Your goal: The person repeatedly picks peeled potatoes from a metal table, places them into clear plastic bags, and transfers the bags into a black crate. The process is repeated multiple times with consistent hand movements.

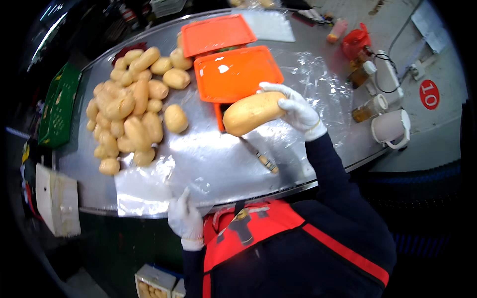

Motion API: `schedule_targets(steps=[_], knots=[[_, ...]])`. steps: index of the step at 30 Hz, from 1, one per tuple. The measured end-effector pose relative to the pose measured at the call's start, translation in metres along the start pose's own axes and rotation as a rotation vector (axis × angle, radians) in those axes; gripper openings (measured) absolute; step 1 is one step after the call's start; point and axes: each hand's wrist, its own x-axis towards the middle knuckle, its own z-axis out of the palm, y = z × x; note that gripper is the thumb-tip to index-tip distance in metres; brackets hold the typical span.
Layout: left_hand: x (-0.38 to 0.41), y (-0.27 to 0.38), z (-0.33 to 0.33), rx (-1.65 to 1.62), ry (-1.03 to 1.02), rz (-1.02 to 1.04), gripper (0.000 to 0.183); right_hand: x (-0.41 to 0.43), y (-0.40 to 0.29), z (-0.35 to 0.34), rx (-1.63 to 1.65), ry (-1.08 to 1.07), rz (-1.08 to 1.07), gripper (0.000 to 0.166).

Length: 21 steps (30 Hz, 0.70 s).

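My right hand (pixel 300 111), in a white glove, grips one end of a large, smooth, tan squash (pixel 253 113) above the steel table. Beneath it lies a knife (pixel 266 162) with a pale handle; the squash hides part of its blade. At the table's front edge is my left hand (pixel 185 219), also gloved, thumb pointing up. Clear plastic film (pixel 143 192) lies against that hand; whether the fingers pinch it cannot be told. A big pile of similar squash (pixel 139 97) covers the table's left part, with a single squash (pixel 176 118) just right of it.
Two orange trays (pixel 238 74) (pixel 218 35) rest at the back middle. Crumpled clear plastic (pixel 316 89) spreads to the right. Jars (pixel 369 108) and a white pitcher (pixel 389 128) line the right side. A green crate (pixel 61 106) and a white foam box (pixel 57 201) stand left.
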Motion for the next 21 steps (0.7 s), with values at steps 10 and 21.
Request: schedule_targets(steps=[10,21], knots=[[-0.001,-0.022,0.005,-0.613,-0.100,-0.278,0.035,-0.039,0.116,0.177,-0.506,-0.289,-0.125,0.083],[-0.012,-0.075,0.012,-0.416,0.039,-0.072,0.048,-0.044,0.125,0.216,-0.824,-0.394,-0.127,0.104]])
